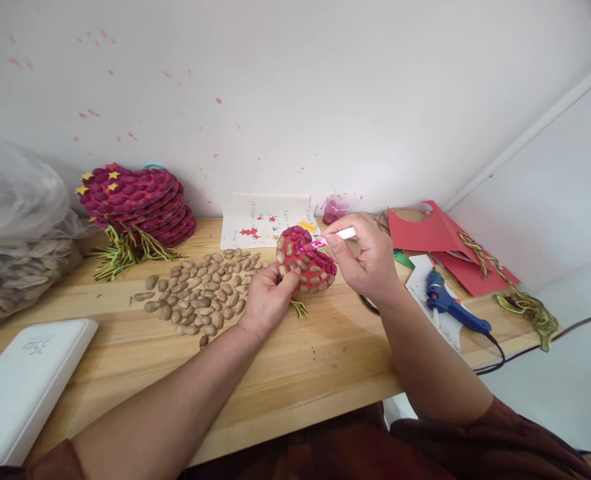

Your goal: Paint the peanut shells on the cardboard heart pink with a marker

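Between thumb and fingers my left hand (270,298) grips a round red disc (302,275) with peanuts stuck on it. Some peanuts on its upper and right side are coated in magenta paint; those low and left are bare tan. A yellow-green tassel (299,307) hangs from its lower edge. My right hand (365,257) pinches a white-handled paintbrush (346,233), its magenta-wet tip touching the disc's painted part. Behind them a clear cup of magenta paint (334,210) stands by the wall. Loose peanuts (200,293) lie spread left of my left hand.
Finished-looking magenta peanut discs (145,200) are stacked at back left, beside a plastic bag of peanuts (20,273). A white power bank (35,380) lies front left. A paper with stars (245,227), a blue glue gun (452,307), red card (415,230) and cord (530,310) occupy the back and right.
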`<state>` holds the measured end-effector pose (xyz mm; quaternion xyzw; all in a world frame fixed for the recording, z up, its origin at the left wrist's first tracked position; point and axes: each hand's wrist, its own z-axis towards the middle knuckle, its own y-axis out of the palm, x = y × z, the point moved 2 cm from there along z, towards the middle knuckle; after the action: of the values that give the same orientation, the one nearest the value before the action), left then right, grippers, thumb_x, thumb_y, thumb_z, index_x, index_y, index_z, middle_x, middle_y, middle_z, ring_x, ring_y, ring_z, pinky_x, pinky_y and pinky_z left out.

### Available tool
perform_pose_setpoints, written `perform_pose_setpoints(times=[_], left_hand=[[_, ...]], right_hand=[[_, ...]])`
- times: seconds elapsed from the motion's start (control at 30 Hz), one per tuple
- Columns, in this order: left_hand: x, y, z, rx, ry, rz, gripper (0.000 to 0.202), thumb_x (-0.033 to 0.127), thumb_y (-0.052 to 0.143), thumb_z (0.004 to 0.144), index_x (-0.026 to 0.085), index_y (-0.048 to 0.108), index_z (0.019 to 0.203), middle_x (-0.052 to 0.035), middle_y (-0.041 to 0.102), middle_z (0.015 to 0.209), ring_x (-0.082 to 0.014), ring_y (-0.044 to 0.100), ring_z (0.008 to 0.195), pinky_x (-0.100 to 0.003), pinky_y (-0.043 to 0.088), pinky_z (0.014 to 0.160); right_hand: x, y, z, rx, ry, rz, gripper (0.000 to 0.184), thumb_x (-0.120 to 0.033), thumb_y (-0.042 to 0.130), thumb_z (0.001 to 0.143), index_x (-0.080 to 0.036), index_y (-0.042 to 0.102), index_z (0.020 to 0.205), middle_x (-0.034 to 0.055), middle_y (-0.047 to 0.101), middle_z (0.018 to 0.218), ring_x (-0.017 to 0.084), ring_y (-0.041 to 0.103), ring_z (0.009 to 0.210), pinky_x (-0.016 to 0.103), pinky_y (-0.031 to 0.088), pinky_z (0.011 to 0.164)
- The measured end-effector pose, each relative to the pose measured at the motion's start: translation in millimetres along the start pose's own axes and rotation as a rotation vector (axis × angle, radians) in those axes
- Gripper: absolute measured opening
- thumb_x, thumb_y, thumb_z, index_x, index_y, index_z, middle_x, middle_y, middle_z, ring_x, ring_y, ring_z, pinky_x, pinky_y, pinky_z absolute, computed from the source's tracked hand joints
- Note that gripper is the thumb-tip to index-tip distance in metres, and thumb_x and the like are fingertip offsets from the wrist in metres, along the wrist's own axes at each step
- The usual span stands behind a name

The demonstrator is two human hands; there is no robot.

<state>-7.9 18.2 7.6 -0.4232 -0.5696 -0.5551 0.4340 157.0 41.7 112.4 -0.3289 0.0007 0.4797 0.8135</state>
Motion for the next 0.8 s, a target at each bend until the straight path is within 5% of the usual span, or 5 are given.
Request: perform_pose_setpoints(times=[0.8], left_hand=[[-6.4, -2.2, 2.1, -0.018, 0.008, -0.019, 0.029, 0.045, 0.076, 0.081, 0.016, 0.073, 0.078, -0.0035, 0.072, 0.078, -0.0174, 0.063, 0.071, -0.031, 0.055, 0.076]], right_hand=[[2.4, -0.2, -0.7, -0.002, 0.041, 0.005, 0.009, -0.027, 0.061, 0.099, -0.024, 0.066, 0.093, 0.0022, 0.074, 0.086, 0.019, 0.066, 0.084, 0.037, 0.051, 0.080]])
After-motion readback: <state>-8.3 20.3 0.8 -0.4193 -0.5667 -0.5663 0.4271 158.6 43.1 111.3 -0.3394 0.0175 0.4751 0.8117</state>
